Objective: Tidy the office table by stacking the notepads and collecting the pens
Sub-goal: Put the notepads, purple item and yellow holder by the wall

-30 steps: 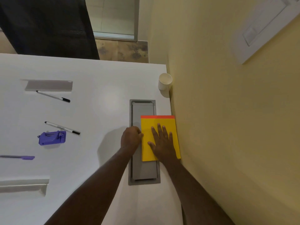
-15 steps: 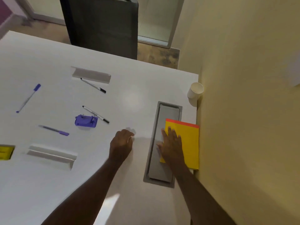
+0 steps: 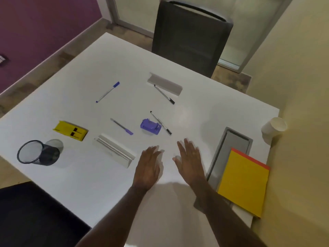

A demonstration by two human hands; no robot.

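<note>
Both blurred hands point(image 3: 170, 164), fingertips indistinct

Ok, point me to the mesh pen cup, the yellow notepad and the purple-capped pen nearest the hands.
mesh pen cup point(image 3: 46, 154): head view, its dark side wall.
yellow notepad point(image 3: 244, 182): head view, middle of its cover.
purple-capped pen point(image 3: 122, 126): head view, mid-barrel.
</note>
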